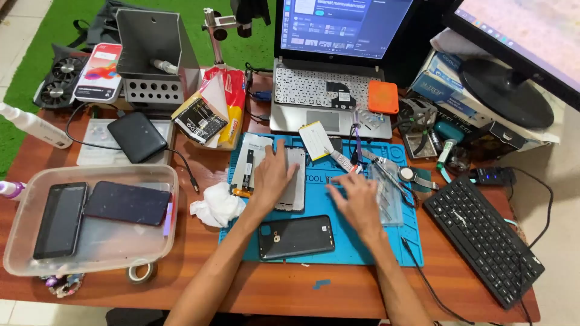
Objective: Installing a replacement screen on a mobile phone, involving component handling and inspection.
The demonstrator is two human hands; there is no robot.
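Evidently, a phone repair was in hand on a blue work mat (386, 253) spread over the middle of the wooden tabletop (199, 241), before an open laptop (329, 90) at its far edge. The left hand (273, 175) was laid flat, fingers spread and nothing gripped, on a pale phone frame (290, 181) at the mat's far left corner. The right hand (356, 202) was pressed palm down near the mat's middle, its fingers loosely curled toward a clear tray of small parts (386, 193); whether anything was pinched beneath could not be told. A dark phone back (296, 236) was lying at the mat's near edge, just apart from both hands. A tube of glue (343, 160) and a crumpled white tissue (216, 205) were near. By judgement, the frame was best kept pinned flat and steady by the left hand while small pieces were handled slowly by the right, so that nothing was bent or scattered off the mat. Two more phones (96, 211) were kept in a clear tub (90, 259) at the tabletop's left edge
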